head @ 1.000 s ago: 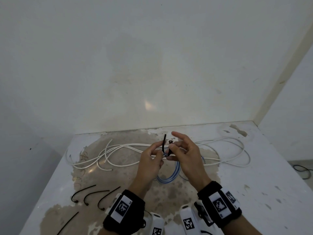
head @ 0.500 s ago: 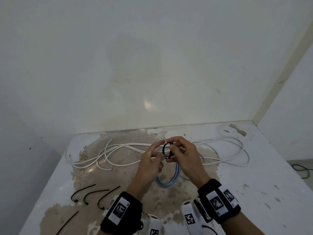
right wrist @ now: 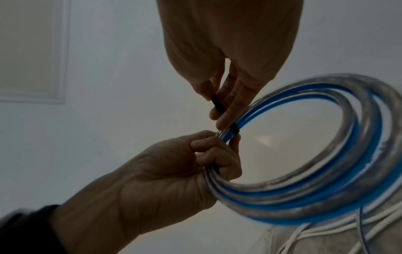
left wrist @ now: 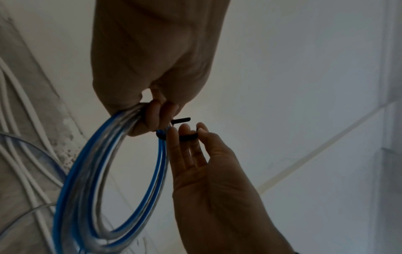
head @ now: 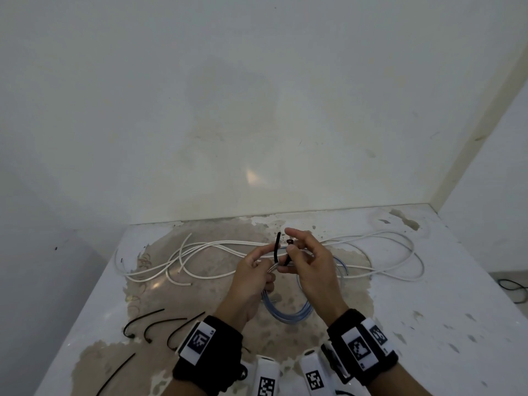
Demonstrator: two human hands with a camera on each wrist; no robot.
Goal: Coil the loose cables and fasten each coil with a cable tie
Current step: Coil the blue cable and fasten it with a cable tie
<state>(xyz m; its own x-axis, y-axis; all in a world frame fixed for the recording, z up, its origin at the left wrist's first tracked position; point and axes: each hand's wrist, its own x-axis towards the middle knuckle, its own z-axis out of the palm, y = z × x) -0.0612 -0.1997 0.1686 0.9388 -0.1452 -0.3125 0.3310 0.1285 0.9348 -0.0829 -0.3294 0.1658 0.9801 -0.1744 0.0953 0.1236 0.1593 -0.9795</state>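
A coil of blue and clear cable [head: 288, 315] hangs above the table between both hands. My left hand [head: 270, 257] grips the top of the coil [left wrist: 87, 171], fingers curled round the strands. A black cable tie [head: 276, 248] wraps under the strands there, its tail sticking up. My right hand [head: 289, 244] pinches the tie's head end [left wrist: 187, 136] between thumb and fingers. In the right wrist view, the tie [right wrist: 217, 105] runs down across the right fingers [right wrist: 226, 116] to the coil [right wrist: 326, 189]. The tie's two ends stand apart.
Loose white cables [head: 200, 250] sprawl across the back of the stained table [head: 457, 324] and loop out to the right [head: 400, 252]. Several spare black cable ties [head: 143, 321] lie at the front left near the table's edge. A wall stands close behind.
Half a second ago the tie was bent into a closed loop between the fingertips. Now its ends have sprung apart and the tail points up again. The hands hold the same place.
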